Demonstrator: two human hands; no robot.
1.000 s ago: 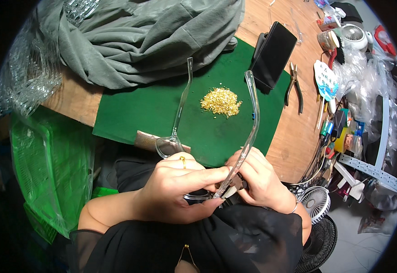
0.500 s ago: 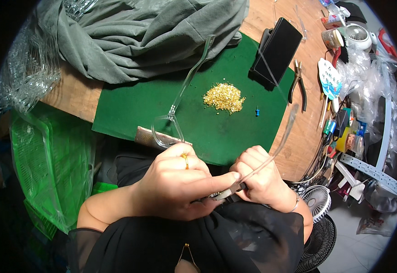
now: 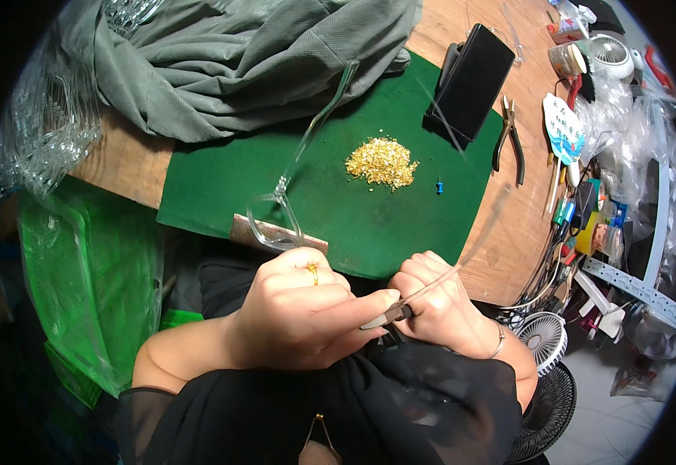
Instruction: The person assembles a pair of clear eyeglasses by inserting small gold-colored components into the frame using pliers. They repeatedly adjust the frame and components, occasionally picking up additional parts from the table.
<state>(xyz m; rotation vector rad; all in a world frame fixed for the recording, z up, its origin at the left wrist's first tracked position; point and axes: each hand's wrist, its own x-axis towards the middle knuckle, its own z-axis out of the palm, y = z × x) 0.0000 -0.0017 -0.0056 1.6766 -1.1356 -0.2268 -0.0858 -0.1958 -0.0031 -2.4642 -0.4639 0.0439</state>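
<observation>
My left hand [image 3: 299, 310] is closed on a clear plastic eyeglass frame. One rim [image 3: 254, 225] of the frame juts out beyond my knuckles, and a temple arm [image 3: 311, 132] rises from it over the green mat [image 3: 229, 186]. The other temple arm [image 3: 469, 252] slants up past my right hand [image 3: 440, 298], blurred at its end. My right fist is wrapped round a small metal-tipped tool [image 3: 388, 318], seemingly pliers, mostly hidden. Its tip meets the frame by my left thumb. Ahead on the mat lies a heap of tiny gold-coloured pieces [image 3: 382, 163].
A blue push pin [image 3: 439, 187] is right of the heap. A black phone [image 3: 473, 85] leans on a stand, with pliers [image 3: 508, 143] beside it. Grey cloth [image 3: 252, 70] covers the far left, near stacked clear frames [image 3: 47, 116]. A green crate [image 3: 90, 287] stands left, fans [image 3: 541, 341] right.
The eyeglass frame has tilted a little, its rim and far temple arm shifting left. My left hand has shifted slightly, and the tool's tip shows at a different angle.
</observation>
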